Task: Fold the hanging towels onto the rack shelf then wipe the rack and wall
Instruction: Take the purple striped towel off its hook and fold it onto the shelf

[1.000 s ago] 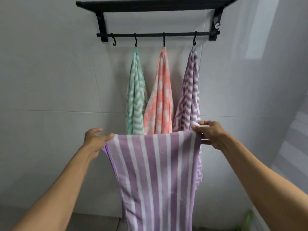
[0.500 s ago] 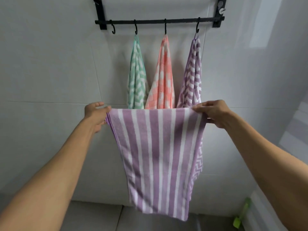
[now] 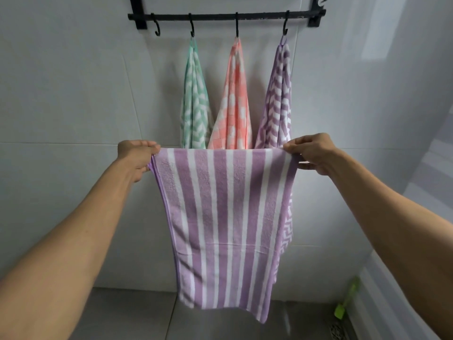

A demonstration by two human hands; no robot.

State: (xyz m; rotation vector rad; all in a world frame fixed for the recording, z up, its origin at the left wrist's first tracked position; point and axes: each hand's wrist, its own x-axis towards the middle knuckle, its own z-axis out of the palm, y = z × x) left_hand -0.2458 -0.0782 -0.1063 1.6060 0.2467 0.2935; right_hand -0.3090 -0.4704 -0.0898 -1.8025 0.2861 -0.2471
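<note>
Your left hand [image 3: 137,155] pinches the top left corner of the striped purple towel [image 3: 225,217], and your right hand [image 3: 312,153] pinches the top right corner, fingers curled over the edge. Between them the towel's top edge is stretched level and the rest hangs straight down in front of the wall [image 3: 61,94], its lower hem reaching down over the grey floor [image 3: 137,315]. The fingertips behind the cloth are hidden, so you can't see how deep each grip goes.

Above, the black rack [image 3: 228,16] is cut off by the top of the frame: only its bar, four hooks and the lower ends of two brackets show (the shelf is out of view). The leftmost hook [image 3: 157,27] is bare. The green towel [image 3: 195,99], the pink towel [image 3: 235,101] and the purple zigzag towel [image 3: 279,99] hang from the other three, their lower parts covered by the towel you hold.

Low on the right stands a green object [image 3: 344,305], too blurred to identify, beside a floor drain [image 3: 337,331] that is partly cut off.
</note>
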